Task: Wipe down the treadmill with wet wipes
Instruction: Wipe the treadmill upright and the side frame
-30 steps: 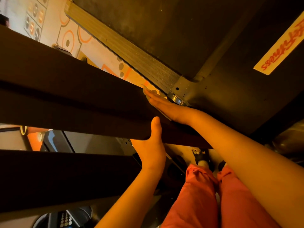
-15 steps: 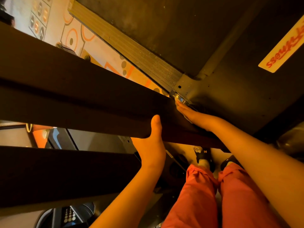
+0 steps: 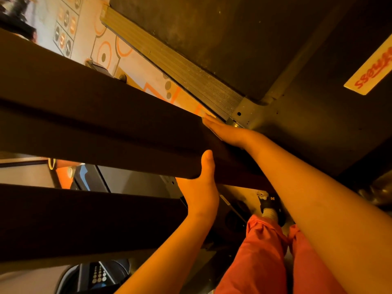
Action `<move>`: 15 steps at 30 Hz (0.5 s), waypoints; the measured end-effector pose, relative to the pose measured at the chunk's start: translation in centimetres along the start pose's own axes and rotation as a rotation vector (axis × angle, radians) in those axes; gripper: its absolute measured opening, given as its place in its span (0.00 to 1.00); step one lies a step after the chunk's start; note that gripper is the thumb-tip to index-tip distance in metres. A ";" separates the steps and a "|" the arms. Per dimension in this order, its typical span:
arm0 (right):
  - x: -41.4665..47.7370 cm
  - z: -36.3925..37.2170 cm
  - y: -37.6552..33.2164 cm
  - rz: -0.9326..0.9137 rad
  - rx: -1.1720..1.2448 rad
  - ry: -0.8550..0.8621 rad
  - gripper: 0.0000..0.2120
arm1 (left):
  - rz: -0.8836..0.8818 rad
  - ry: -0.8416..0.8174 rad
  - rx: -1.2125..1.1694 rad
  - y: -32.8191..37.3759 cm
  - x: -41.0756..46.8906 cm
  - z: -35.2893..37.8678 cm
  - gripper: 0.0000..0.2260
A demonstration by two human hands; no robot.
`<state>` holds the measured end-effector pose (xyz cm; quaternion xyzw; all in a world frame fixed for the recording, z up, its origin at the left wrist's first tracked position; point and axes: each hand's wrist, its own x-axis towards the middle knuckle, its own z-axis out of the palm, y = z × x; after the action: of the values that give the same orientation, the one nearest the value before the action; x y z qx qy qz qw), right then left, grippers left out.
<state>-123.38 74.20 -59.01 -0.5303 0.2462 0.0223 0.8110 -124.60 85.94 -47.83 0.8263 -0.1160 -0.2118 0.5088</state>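
Right hand (image 3: 230, 133) has slid up-left along the treadmill handrail (image 3: 106, 124) crossing mid-frame, fingers flat; any wipe beneath is hidden. Left hand (image 3: 201, 187) stays clasping the rail's underside, fingers concealed.

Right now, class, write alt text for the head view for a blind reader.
A right hand lies flat along the far edge of a dark brown handrail bar; the left hand holds the bar from below, thumb up. Beyond lies a grey ribbed side rail.
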 end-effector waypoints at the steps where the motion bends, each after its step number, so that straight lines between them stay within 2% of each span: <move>1: -0.2 -0.3 0.4 0.047 0.037 -0.007 0.25 | 0.030 0.015 0.021 -0.2 0.1 -0.2 0.18; 4: -1.5 -0.5 3.2 0.134 0.097 0.054 0.26 | 0.046 0.031 0.069 0.0 -0.1 -0.1 0.17; 8: -4.3 -0.3 7.9 0.151 0.079 0.231 0.25 | 0.014 0.058 0.122 0.0 -0.1 -0.1 0.15; 12: -6.5 -0.7 10.3 0.288 0.080 0.167 0.27 | 0.006 0.039 0.124 0.2 -0.1 0.0 0.15; 15: -7.7 -0.5 10.3 0.343 0.160 0.180 0.27 | -0.009 0.036 0.146 0.5 -0.3 0.0 0.12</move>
<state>-133.41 79.99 -64.63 -0.4144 0.4054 0.0926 0.8095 -124.81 85.82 -47.30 0.8655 -0.1182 -0.1903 0.4480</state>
